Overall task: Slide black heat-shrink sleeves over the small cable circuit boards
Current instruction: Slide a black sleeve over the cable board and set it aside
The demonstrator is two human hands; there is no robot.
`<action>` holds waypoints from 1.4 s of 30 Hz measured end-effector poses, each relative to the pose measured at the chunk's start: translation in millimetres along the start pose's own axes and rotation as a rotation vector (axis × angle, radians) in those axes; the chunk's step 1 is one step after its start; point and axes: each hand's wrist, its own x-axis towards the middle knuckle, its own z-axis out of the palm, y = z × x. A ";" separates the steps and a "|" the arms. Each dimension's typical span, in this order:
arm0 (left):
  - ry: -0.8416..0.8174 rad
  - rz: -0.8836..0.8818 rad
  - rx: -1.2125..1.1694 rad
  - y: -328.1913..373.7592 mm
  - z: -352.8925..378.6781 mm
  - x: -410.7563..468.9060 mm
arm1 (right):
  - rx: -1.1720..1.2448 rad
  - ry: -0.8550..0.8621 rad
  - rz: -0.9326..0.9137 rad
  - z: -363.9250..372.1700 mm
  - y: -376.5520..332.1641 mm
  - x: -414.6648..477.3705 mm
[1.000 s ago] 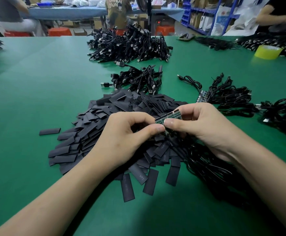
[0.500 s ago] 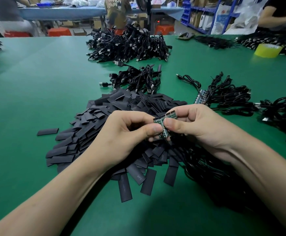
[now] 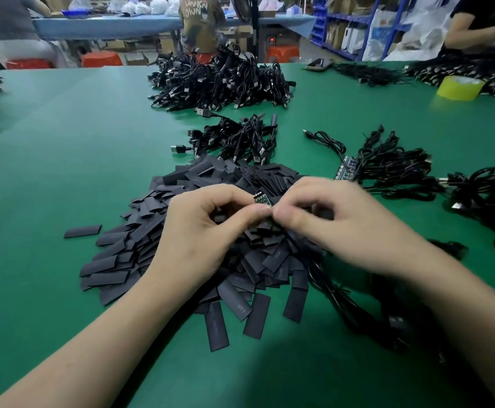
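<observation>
Your left hand point(image 3: 208, 231) and right hand point(image 3: 340, 225) meet above the sleeve pile point(image 3: 122, 260), fingers point(image 3: 231, 193) of both curled, pinching the green circuit board point(image 3: 262, 199) at their tips, cable bundles point(image 3: 240, 139) beyond the pile, tabletop point(image 3: 63, 142) under it

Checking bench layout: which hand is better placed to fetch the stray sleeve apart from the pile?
Probably the left hand: the stray sleeve lies on its side of the pile; the right hand, also pinching the circuit board, would cross over.

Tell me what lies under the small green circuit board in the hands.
A heap of flat black heat-shrink sleeves. The left hand and right hand hide the heap's middle and most of the small green circuit board.
</observation>
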 end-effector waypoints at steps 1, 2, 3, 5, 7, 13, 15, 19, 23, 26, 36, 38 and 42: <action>0.009 0.004 0.011 0.3 0.1 0.4 | 0.016 -0.049 0.000 5.5 -1.4 -0.2; 0.014 0.009 0.031 -0.1 -0.1 0.7 | 0.051 -0.064 0.009 7.6 -1.2 -0.2; 0.015 0.017 0.067 -1.3 -0.6 0.8 | 0.118 -0.065 0.024 7.5 -0.7 0.1; -0.013 0.054 0.190 -5.3 -2.3 1.0 | 0.314 -0.046 0.048 4.7 -0.2 0.4; -0.094 0.098 0.351 -8.6 -3.8 0.7 | 0.516 -0.015 0.095 4.6 1.1 0.0; -0.211 0.169 0.575 -10.2 -4.7 1.2 | 0.511 0.075 0.257 13.8 13.0 3.3; -0.196 0.176 0.579 -9.2 -4.7 1.0 | 0.335 0.102 0.220 15.5 15.0 3.9; -0.163 0.282 0.670 -6.5 -5.6 0.5 | 0.229 0.107 0.160 18.9 16.9 3.9; -0.014 0.296 0.574 -3.5 -3.8 0.5 | 0.269 0.092 0.138 18.6 17.9 2.6; 0.045 0.150 0.349 -0.5 -2.1 -0.6 | 0.263 0.089 0.095 18.7 17.1 1.0; -0.075 0.245 0.396 -3.1 -2.0 -0.1 | 0.430 -0.011 0.108 17.6 16.4 0.5; -0.064 0.267 0.395 -4.1 -2.6 0.2 | 0.505 -0.046 0.107 15.9 14.6 -0.3; 0.023 0.216 0.334 -3.8 -5.2 0.8 | 0.599 -0.041 0.143 11.9 12.6 0.4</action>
